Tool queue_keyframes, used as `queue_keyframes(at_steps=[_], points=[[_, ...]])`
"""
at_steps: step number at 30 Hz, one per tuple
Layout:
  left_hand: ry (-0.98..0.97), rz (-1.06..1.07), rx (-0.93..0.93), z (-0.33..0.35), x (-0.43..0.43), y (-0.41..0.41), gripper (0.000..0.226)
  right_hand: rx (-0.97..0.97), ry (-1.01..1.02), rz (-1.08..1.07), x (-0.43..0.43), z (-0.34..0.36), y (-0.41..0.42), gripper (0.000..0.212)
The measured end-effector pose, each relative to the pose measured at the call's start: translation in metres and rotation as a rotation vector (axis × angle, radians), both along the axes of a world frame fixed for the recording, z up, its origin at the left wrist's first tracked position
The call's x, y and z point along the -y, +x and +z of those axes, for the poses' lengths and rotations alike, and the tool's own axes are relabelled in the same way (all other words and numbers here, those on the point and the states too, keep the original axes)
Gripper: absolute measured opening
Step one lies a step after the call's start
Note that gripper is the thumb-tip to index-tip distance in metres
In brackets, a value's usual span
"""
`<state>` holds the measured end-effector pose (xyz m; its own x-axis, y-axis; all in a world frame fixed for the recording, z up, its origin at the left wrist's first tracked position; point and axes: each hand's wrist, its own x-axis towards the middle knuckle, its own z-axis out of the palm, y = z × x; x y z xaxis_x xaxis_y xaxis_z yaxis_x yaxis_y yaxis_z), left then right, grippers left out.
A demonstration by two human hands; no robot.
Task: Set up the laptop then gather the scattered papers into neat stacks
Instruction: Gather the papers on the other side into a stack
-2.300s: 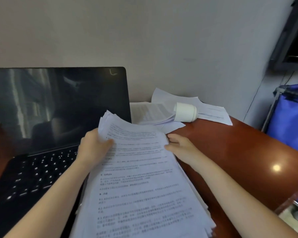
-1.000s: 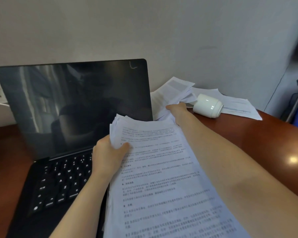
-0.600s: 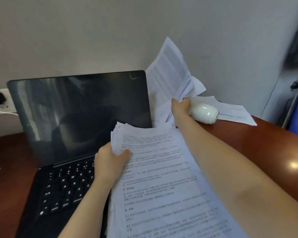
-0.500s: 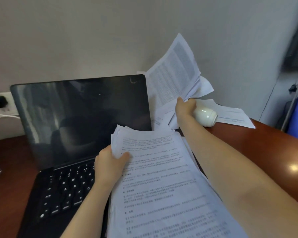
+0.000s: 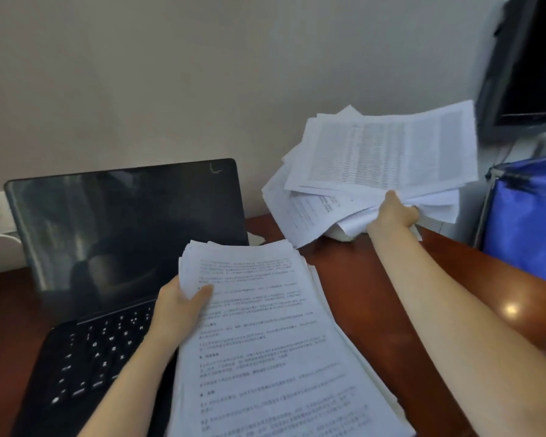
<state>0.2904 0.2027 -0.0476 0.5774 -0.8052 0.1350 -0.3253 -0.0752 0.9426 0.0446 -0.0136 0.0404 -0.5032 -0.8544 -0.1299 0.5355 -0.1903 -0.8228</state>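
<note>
Laptop (image 5: 123, 231) open on desk (image 5: 375, 294), screen dark. Thick paper stack (image 5: 265, 342) just right of laptop, left hand (image 5: 178, 305) pinching its top-left corner. Loose sheets (image 5: 375, 159) airborne, up-right of laptop, right hand (image 5: 393, 212) clenched on their lower edge.

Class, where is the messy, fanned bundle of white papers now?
Head view, upper right: the right hand grips the bundle of white papers above the brown wooden desk, right of the open black laptop.

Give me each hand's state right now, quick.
Left hand: grips the thick stack of printed white papers by its upper left edge.
Right hand: grips a messy fanned bundle of printed white sheets.
</note>
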Motion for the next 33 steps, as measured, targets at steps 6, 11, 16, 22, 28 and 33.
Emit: queue_keyframes(at_steps=[6, 11, 16, 22, 28, 33], points=[[-0.031, -0.094, -0.133, 0.015, -0.008, -0.023, 0.007, -0.015, 0.099, 0.075, -0.058, -0.036, -0.073, 0.044], [-0.030, -0.145, -0.320, 0.019, -0.016, -0.032, 0.014, 0.059, 0.202, 0.124, -0.085, -0.080, -0.105, 0.042], [-0.080, -0.118, -0.399, 0.030, -0.014, -0.041, 0.009, 0.126, 0.228, 0.373, -0.096, -0.094, -0.110, 0.045], [-0.040, -0.058, -0.267, 0.024, 0.008, -0.055, 0.026, -0.046, 0.261, 0.655, -0.126, -0.096, -0.121, 0.025], [0.082, 0.029, 0.059, 0.016, 0.021, -0.049, 0.028, -1.280, 0.322, 0.925, -0.142, -0.079, -0.136, 0.063], [0.052, 0.014, 0.188, 0.010, 0.021, -0.048, 0.012, -1.576, -0.096, 0.615, -0.130, -0.072, -0.121, 0.041]])
